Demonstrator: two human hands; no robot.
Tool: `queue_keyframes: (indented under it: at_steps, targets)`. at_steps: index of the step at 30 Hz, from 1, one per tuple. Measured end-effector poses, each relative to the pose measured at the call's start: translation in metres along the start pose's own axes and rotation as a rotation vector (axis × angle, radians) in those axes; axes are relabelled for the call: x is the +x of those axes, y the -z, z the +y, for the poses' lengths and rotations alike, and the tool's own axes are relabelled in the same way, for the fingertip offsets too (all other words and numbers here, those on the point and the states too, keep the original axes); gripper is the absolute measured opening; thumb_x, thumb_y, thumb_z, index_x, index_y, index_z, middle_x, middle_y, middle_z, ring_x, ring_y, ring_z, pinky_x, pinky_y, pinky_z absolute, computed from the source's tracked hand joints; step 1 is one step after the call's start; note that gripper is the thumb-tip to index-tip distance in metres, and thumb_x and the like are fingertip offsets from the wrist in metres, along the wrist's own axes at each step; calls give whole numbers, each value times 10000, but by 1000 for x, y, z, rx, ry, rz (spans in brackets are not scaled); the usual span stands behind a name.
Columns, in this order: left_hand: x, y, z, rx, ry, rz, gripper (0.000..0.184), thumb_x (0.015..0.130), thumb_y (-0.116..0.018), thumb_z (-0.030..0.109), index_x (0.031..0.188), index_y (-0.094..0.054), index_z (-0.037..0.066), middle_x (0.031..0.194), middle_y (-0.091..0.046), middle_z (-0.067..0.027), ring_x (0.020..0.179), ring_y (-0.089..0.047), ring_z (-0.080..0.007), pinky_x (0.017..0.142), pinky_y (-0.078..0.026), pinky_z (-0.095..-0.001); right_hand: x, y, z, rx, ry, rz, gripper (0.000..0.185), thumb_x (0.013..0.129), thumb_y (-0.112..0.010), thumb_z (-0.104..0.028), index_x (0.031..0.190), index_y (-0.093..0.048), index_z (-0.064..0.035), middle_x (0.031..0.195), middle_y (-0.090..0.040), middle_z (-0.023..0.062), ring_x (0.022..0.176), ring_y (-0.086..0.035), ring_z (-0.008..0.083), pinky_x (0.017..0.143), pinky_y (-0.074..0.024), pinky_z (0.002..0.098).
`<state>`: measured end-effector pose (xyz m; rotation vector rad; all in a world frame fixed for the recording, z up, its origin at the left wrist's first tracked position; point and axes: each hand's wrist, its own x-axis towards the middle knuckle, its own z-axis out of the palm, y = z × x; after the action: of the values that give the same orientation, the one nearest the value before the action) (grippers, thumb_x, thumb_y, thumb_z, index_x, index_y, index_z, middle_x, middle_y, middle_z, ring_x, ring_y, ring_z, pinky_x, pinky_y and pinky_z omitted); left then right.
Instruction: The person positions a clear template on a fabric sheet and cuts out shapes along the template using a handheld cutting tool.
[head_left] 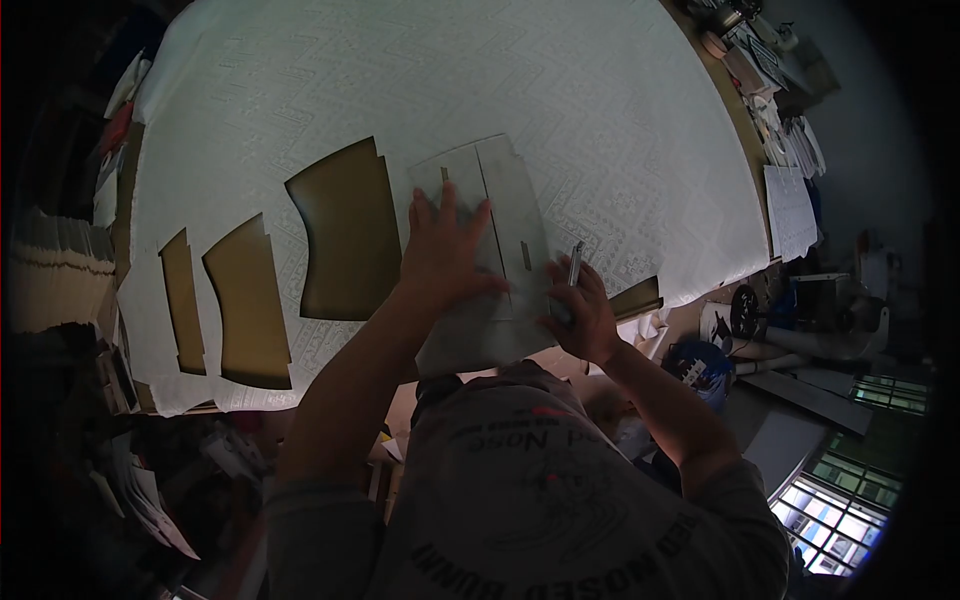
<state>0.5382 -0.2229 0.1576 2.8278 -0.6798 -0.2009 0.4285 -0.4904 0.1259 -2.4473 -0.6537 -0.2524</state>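
My left hand (440,250) lies with fingers spread on a pale grey template (460,335), which has a long straight slit and small slots. The template rests on white embossed sheet material (600,110). My right hand (585,315), beside the template's right edge, has its fingers closed around a slim silver pen-like tool (576,262). The tool points up and away from me; its lower end is hidden in the hand. Left of the template is a large brown curved shape (350,240) with dark edges. I cannot tell whether it is a piece or a cut-out.
Two smaller brown shapes (248,305) (182,305) are farther left, and part of another brown shape (637,298) shows right of my right hand. Stacked sheets (60,270) stand at the far left. Papers (790,210) and tools line the table's right edge. A machine (825,305) stands lower right.
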Motion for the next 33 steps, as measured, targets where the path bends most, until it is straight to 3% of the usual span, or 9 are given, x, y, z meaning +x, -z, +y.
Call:
queue_keyframes:
  at_steps: [8,11,16,22,29,32,33]
  targets:
    - [3,9,5,0,-23,21,1270,595,-766,883,1616,-437,203,1667,-222,-352,1472,-186,-708,1223,-195,-713,2,2,-2,-38,-7,-11,537,765,-877,-216,1189,-577,-81,1464,-617,218,1412,-517,469,1179,-374,591]
    - [11,22,18,121,69,-129,1274,601,-790,862,1610,-431,170,1672,-230,-331,1492,-225,-653,1247,-228,-649,3,4,-4,-22,-1,8,538,760,-876,-209,1189,-577,-83,1459,-621,218,1403,-524,470,1182,-375,586]
    - [33,10,20,119,-78,-228,1303,585,-908,730,1563,-415,24,1647,-246,-359,1537,-249,-554,1240,-314,-597,2,3,-4,-3,-22,14,560,724,-897,-200,1178,-588,-87,1439,-644,204,1421,-508,463,1188,-378,578]
    - [40,27,35,149,-49,-357,1449,552,-967,653,1631,-240,14,1631,-209,-417,1533,-230,-584,1220,-358,-601,0,1,-4,49,-53,29,568,722,-889,-182,1183,-572,-85,1455,-630,202,1402,-533,446,1192,-382,572]
    - [38,32,46,236,-40,-390,1535,465,-999,648,1643,-226,38,1633,-196,-430,1541,-216,-588,1203,-373,-619,-5,2,-2,102,-42,73,550,737,-857,-173,1195,-562,-97,1432,-633,192,1331,-564,442,1170,-398,577]
    - [40,31,44,225,-12,-406,1543,460,-1010,622,1650,-208,53,1647,-171,-414,1554,-194,-577,1215,-360,-617,-15,2,7,173,33,178,490,722,-852,-132,1137,-591,-105,1326,-687,169,1220,-633,434,1076,-478,549]
    - [38,28,42,214,-19,-390,1541,460,-1015,608,1653,-204,65,1655,-166,-400,1558,-188,-571,1221,-354,-614,-24,7,9,204,27,140,429,743,-845,-106,1111,-625,-104,1207,-720,146,1179,-665,404,989,-529,524]
